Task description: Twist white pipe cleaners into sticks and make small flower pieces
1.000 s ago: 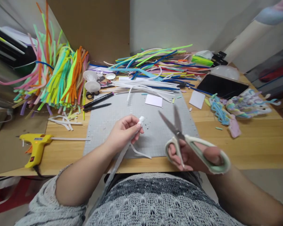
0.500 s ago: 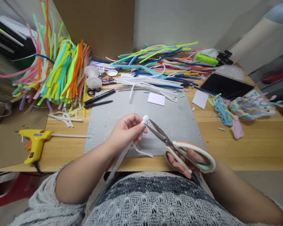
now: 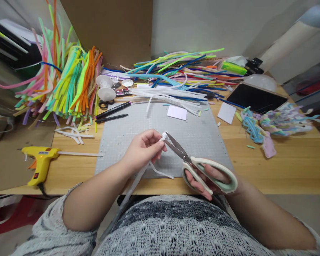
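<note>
head view: white piece [image 3: 164, 136] at the parted blades of the scissors [image 3: 186, 159], above the grey mat [image 3: 202, 131].
left hand [image 3: 146, 146] curled, pinching white piece between thumb and fingers; right hand [image 3: 202, 176] looped through the handles, part-closed round them. blade contact unclear. judgement, clean snip: firm pinch, fingertips clear of both blades, slow close, trailing white strip [image 3: 161, 173] kept aside.

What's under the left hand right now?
The gray mat lies beneath the left hand, with white strips trailing below it. The patch of mat covered by the hand can't be seen, nor the part of the strips inside its grip.
</note>
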Tool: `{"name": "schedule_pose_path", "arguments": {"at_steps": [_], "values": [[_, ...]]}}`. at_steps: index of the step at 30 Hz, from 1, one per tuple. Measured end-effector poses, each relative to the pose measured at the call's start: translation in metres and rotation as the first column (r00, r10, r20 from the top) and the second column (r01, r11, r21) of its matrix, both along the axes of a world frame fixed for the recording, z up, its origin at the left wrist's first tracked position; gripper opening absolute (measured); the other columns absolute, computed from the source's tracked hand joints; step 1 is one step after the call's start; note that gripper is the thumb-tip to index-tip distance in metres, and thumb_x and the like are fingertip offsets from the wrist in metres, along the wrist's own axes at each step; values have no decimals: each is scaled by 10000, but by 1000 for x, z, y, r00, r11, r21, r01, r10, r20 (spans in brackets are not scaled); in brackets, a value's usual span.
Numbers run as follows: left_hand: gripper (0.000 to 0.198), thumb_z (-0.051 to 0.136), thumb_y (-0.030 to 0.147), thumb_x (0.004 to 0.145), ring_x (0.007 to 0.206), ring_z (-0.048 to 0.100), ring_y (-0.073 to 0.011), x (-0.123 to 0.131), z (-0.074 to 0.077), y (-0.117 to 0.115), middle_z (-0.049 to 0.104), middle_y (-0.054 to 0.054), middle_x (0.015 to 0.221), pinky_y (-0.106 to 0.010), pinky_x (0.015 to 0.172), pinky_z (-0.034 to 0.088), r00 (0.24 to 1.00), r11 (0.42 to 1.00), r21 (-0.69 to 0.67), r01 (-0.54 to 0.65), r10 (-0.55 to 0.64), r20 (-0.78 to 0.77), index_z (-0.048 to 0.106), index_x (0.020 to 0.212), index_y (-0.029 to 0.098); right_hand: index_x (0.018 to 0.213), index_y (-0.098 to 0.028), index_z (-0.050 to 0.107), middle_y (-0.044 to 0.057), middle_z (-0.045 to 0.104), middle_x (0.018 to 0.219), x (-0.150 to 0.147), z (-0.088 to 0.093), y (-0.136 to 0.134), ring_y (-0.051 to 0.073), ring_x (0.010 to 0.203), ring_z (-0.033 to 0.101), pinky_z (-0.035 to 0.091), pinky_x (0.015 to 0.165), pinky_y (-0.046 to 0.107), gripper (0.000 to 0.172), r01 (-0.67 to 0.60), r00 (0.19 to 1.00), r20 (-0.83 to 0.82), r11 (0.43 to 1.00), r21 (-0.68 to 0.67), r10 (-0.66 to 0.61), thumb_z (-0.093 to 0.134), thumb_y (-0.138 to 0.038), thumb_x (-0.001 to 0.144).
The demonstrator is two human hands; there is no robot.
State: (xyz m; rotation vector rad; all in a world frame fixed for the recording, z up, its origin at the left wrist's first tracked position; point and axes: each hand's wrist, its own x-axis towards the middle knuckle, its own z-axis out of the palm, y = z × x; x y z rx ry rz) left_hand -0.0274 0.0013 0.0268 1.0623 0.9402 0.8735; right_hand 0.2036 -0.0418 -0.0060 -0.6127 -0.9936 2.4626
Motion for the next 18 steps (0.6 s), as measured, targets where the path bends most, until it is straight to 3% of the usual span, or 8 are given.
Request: {"name": "schedule_pose_path", "arguments": {"at_steps": [9, 18], "values": [[210, 638, 288, 738, 434, 504, -60, 1, -1, 0, 622, -9, 654, -154, 348, 374, 999, 1000, -20, -15, 14, -38, 486, 762, 145, 844, -121, 579, 2, 572, 560, -12, 8, 6, 72, 357, 541, 419, 324, 128, 452, -36, 999, 4, 987, -159, 37, 465, -558, 826], [201, 638, 280, 730, 433, 503, -60, 1, 0, 0, 626, -15, 656, -158, 347, 368, 998, 999, -27, -38, 36, -59, 497, 758, 140, 777, -109, 549, -31, 539, 477, -16, 16, 7, 45, 286, 470, 368, 264, 106, 423, 41, 987, 160, 994, -102, -24, 510, -529, 816]]}}
